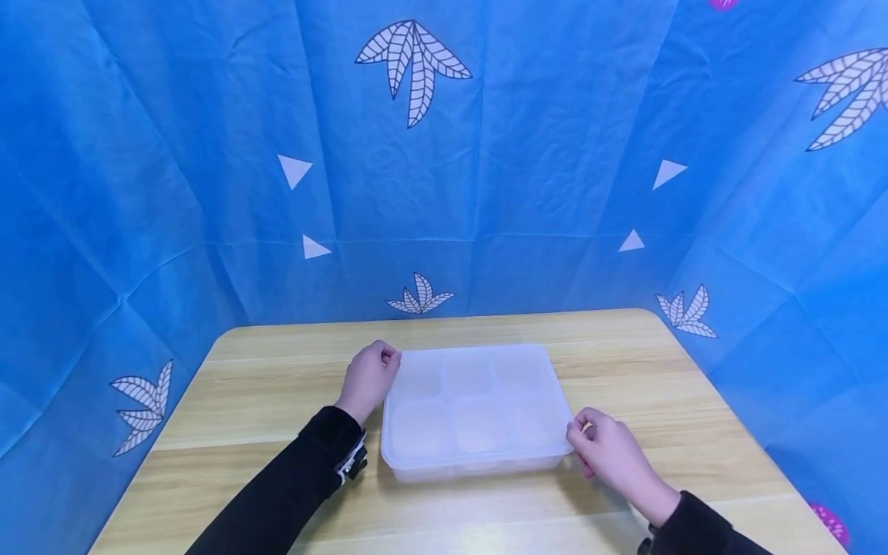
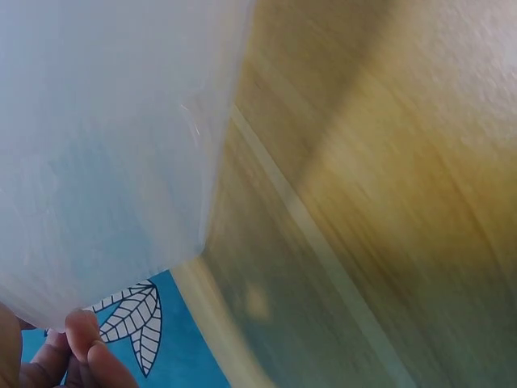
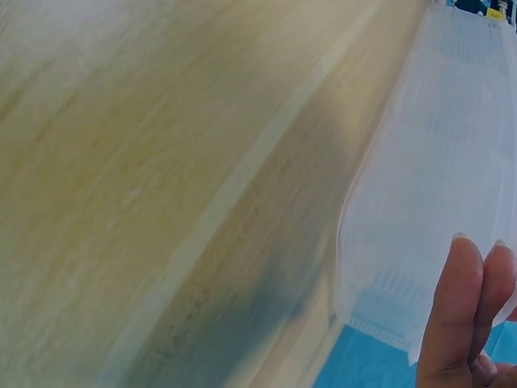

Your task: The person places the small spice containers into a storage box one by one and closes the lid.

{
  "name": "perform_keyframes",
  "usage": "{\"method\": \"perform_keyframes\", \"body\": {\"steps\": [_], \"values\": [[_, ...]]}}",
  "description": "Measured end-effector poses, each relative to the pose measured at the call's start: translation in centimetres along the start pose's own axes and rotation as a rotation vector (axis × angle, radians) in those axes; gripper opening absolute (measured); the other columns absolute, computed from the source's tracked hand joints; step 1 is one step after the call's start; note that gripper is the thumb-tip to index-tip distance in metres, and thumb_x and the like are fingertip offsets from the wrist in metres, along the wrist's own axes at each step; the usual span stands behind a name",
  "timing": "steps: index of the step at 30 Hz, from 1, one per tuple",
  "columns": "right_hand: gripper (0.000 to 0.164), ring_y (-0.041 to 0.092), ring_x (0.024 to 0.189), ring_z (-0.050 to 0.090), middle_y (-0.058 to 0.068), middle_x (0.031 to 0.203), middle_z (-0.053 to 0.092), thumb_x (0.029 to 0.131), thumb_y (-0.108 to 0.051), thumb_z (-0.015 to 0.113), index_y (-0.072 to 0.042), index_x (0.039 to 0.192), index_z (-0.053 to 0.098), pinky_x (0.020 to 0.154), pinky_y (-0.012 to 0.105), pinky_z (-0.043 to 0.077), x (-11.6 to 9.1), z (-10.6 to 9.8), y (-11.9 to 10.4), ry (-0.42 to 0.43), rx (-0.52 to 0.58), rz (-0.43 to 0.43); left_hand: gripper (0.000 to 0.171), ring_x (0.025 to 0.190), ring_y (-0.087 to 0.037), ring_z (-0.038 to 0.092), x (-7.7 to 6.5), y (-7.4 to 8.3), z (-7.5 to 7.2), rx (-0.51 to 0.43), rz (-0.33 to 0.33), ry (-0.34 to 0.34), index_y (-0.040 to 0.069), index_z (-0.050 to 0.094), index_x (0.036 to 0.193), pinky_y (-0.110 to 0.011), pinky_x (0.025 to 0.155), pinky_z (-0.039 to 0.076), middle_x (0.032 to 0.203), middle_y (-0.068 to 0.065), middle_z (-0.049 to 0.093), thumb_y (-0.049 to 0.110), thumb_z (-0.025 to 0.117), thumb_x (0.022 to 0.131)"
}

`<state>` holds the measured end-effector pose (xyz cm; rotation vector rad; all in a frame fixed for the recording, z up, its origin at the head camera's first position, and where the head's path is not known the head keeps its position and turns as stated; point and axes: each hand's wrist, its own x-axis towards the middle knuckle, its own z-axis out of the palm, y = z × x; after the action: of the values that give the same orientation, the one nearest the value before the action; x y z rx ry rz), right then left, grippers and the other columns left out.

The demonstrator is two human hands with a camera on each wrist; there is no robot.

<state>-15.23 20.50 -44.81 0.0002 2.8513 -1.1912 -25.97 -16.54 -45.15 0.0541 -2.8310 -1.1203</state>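
A translucent white plastic storage box (image 1: 479,408) lies on the table, with several compartments showing faintly through its lid (image 1: 486,358). At its far left corner my left hand (image 1: 370,378) pinches the lid's edge; in the left wrist view its fingertips (image 2: 81,327) meet the rim beside the box's side wall (image 2: 113,162). My right hand (image 1: 610,451) pinches the lid's edge at the near right corner. In the right wrist view, its fingers (image 3: 460,299) lie against the box (image 3: 428,178). The thumbs are partly hidden.
The light wooden table (image 1: 277,378) has rounded far corners. Behind and on both sides hangs a blue curtain (image 1: 486,177) printed with leaves and triangles. Black sleeves (image 1: 298,470) with wrist devices cover the forearms.
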Motion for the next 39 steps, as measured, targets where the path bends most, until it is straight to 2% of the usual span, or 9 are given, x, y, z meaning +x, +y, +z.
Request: {"method": "perform_keyframes", "body": {"steps": [5,9,19,24,31,36,39], "values": [[0.015,0.015,0.045,0.05,-0.003,0.053,0.05,0.095,-0.021,0.06,-0.012,0.082,0.061,0.046,0.027,0.041,0.2,-0.7,0.0,0.022,-0.101,-0.06,0.025,0.085,-0.022,0.06,-0.2,0.1,-0.1,-0.012,0.003,0.003,0.004,0.064,0.111,-0.037,0.076,0.054,0.099,-0.008,0.064,0.026,0.055,0.103],[0.016,0.014,0.052,0.046,-0.004,0.06,0.05,0.094,-0.024,0.063,-0.013,0.083,0.063,0.052,0.029,0.039,0.8,-1.3,0.0,0.028,-0.172,-0.094,0.027,0.089,-0.025,0.061,-1.1,0.0,-0.6,-0.023,0.002,0.023,0.002,0.062,0.115,-0.04,0.079,0.052,0.104,-0.011,0.064,0.024,0.055,0.102],[0.023,0.015,0.055,0.052,0.0,0.065,0.055,0.099,-0.028,0.059,-0.005,0.099,0.065,0.052,0.031,0.043,2.7,-1.8,-0.3,0.028,-0.132,-0.078,0.035,0.085,-0.024,0.062,-4.1,-0.1,-0.9,-0.034,0.005,0.037,-0.001,0.059,0.122,-0.041,0.077,0.053,0.104,-0.011,0.064,0.026,0.054,0.101],[0.027,0.016,0.062,0.051,0.002,0.073,0.057,0.1,-0.026,0.057,-0.003,0.11,0.065,0.057,0.031,0.044,3.6,-1.2,-0.5,0.042,-0.124,-0.1,0.04,0.077,-0.02,0.06,-5.8,0.0,-0.6,-0.026,0.0,0.027,-0.001,0.056,0.128,-0.036,0.068,0.052,0.098,-0.007,0.064,0.026,0.057,0.099],[0.037,0.016,0.06,0.05,0.002,0.071,0.055,0.1,-0.02,0.056,0.006,0.127,0.057,0.057,0.03,0.044,3.9,-0.5,-0.9,0.052,-0.124,-0.121,0.046,0.061,-0.014,0.052,-8.4,0.4,-0.4,-0.021,0.013,0.013,-0.003,0.051,0.135,-0.028,0.052,0.045,0.083,-0.003,0.059,0.023,0.059,0.098],[0.042,0.015,0.061,0.051,0.002,0.074,0.056,0.102,-0.017,0.05,0.006,0.138,0.049,0.055,0.03,0.045,3.9,0.3,-0.9,0.049,-0.129,-0.115,0.046,0.053,-0.012,0.049,-9.7,0.4,-0.4,-0.002,0.029,0.008,-0.006,0.049,0.137,-0.029,0.049,0.042,0.07,0.002,0.055,0.022,0.055,0.101],[0.042,0.015,0.06,0.052,0.003,0.076,0.056,0.104,-0.017,0.047,0.005,0.139,0.048,0.054,0.031,0.046,3.9,0.7,-0.9,0.061,-0.143,-0.12,0.046,0.054,-0.012,0.049,-10.2,0.3,-0.3,0.001,0.048,0.014,-0.008,0.049,0.136,-0.03,0.051,0.042,0.069,0.002,0.055,0.022,0.053,0.102]]}}
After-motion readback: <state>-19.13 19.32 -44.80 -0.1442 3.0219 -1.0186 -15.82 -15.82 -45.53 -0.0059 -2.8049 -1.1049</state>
